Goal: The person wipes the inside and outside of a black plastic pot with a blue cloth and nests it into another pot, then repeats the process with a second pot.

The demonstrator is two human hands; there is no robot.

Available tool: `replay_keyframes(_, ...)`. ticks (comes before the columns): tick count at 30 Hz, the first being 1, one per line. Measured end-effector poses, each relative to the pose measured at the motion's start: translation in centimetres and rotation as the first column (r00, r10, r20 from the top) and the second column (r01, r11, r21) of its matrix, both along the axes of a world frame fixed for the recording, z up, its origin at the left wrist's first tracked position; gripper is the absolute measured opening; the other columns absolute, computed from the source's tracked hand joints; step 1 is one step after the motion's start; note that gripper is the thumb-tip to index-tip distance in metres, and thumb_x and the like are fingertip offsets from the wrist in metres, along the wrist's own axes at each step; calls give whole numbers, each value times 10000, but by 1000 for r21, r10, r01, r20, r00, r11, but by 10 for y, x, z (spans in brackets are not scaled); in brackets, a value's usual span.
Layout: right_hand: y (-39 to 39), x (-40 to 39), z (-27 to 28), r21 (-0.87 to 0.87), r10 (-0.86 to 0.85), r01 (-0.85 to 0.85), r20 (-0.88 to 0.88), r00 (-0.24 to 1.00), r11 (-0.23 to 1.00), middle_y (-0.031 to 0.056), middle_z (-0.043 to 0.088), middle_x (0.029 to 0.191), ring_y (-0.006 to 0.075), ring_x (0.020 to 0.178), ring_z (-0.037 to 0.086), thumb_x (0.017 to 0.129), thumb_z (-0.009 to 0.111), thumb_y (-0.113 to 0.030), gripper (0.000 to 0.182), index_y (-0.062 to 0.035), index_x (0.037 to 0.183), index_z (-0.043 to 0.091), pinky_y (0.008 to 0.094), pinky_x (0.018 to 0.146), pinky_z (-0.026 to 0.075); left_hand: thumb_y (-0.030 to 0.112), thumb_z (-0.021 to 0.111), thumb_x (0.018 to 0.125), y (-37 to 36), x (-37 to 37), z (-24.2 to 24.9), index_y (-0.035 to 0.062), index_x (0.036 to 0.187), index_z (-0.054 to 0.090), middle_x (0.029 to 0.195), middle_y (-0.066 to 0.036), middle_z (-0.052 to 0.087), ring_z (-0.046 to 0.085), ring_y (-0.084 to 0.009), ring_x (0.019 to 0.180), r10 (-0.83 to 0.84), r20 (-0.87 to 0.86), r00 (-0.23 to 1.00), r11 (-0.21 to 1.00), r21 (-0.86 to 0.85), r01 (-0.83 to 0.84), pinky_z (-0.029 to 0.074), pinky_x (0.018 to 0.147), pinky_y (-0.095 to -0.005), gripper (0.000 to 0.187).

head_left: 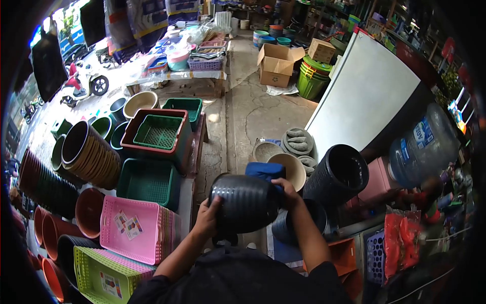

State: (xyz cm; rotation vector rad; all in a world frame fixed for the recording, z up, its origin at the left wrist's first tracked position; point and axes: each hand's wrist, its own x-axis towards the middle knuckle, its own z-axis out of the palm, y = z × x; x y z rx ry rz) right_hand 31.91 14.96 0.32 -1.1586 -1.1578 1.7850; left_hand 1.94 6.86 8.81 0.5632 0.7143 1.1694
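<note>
A black ribbed plastic pot [245,202] is held tilted on its side in front of my body. My left hand [206,217] grips its left end, thumb on the ribbed wall. My right hand [287,193] is closed at the right end of the pot, over a blue cloth [265,171] that shows along the pot's far side and under the fingers. The fingertips of both hands are partly hidden. Just beyond the pot stands a cream basin [287,169]. Close to my right forearm is a stack of black pots [336,175].
Pink baskets [132,230], lime-green baskets [104,273] and dark green crates [147,182] stand at my left with stacked pots [91,157]. A white panel [364,86] leans at right, near a water bottle [417,144]. Farther ahead is an open cardboard box [277,66] on the concrete floor [248,109].
</note>
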Motion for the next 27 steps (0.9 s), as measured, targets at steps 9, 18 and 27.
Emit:
replay_keyframes(9, -103, -126, 98, 883, -795, -49, 442, 416, 466, 222, 374, 1449, 434, 1358, 292, 763, 585, -209, 626, -10, 1345, 467, 522, 1092, 237, 330, 542, 969, 3, 39, -25, -3, 1107, 565, 1022, -100, 646, 639, -181, 896, 176, -142, 974, 984, 55, -169, 538, 798, -342, 361)
replay_keyframes(18, -83, -33, 47, 295, -419, 351, 215, 882, 889, 208, 534, 1304, 336, 1221, 510, 824, 538, -79, 496, -41, 1317, 513, 396, 1040, 374, 204, 642, 906, 3, 15, -13, -31, 1126, 567, 1032, -140, 653, 665, -234, 897, -144, -115, 983, 989, 14, 147, 550, 814, -352, 331)
replay_keyframes(27, -172, -34, 15, 674, -726, 456, 177, 664, 581, 185, 585, 1242, 316, 1132, 577, 905, 503, -86, 425, 67, 1299, 465, 425, 1039, 404, 187, 661, 897, -4, 64, -9, -36, 1129, 567, 1040, -116, 652, 649, -197, 898, -69, -261, 963, 995, 57, 87, 533, 819, -328, 335)
